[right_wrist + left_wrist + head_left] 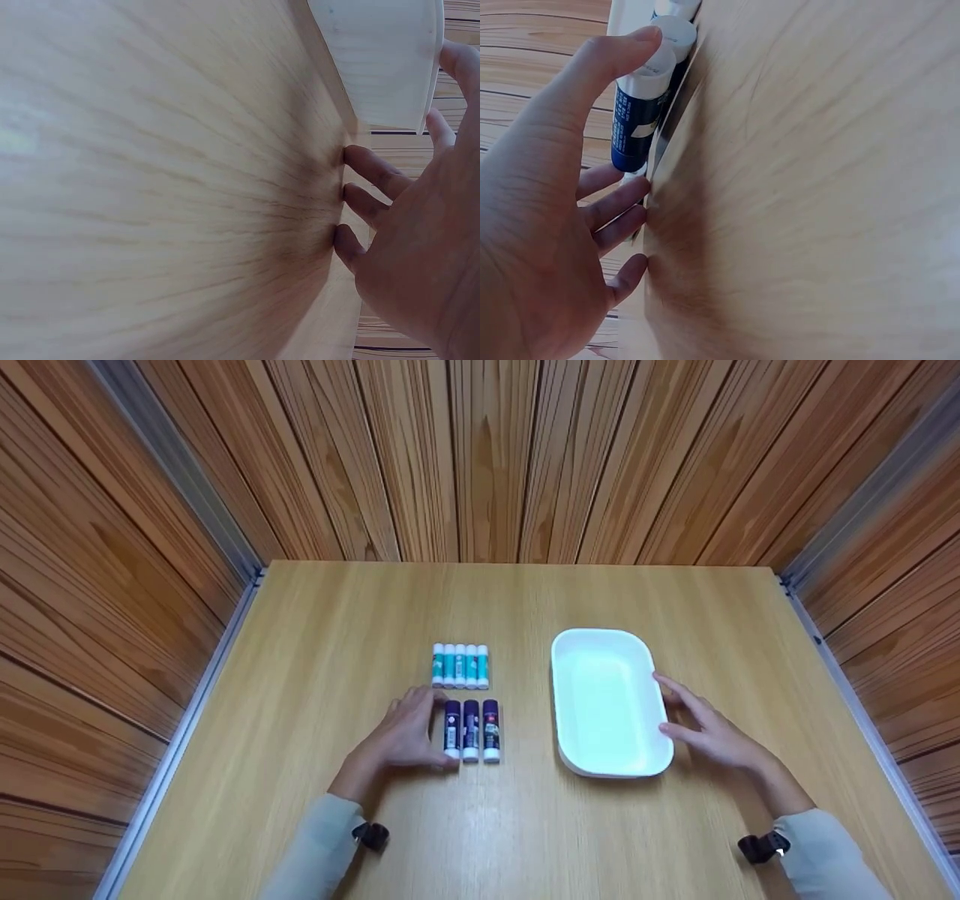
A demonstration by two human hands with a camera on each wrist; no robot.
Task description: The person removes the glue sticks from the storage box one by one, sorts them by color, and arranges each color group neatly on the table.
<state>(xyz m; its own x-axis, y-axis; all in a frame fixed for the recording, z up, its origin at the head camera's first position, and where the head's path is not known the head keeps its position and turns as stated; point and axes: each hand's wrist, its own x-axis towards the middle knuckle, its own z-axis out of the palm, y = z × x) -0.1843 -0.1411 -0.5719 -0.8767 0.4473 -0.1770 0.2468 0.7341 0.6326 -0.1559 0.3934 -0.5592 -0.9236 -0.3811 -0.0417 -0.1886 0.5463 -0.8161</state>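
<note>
Three glue sticks with dark purple caps and white bases lie side by side on the table. My left hand (405, 731) spans the leftmost glue stick (452, 729) end to end, with the thumb at its white base and the index finger by its cap. In the left wrist view the thumb (641, 46) overlaps the white end, and the other fingers rest on the tabletop. At the right, my right hand (712, 727) touches the side rim of a white plastic tray (665, 709) with thumb and index finger. Its remaining fingers (367, 161) rest on the table.
Just behind the purple glue sticks is a tight row of several smaller teal-and-white glue sticks (460, 666). The wooden table (337, 622) is bounded by wood-plank walls (487, 457) at the back and both sides, with metal strips along the side edges.
</note>
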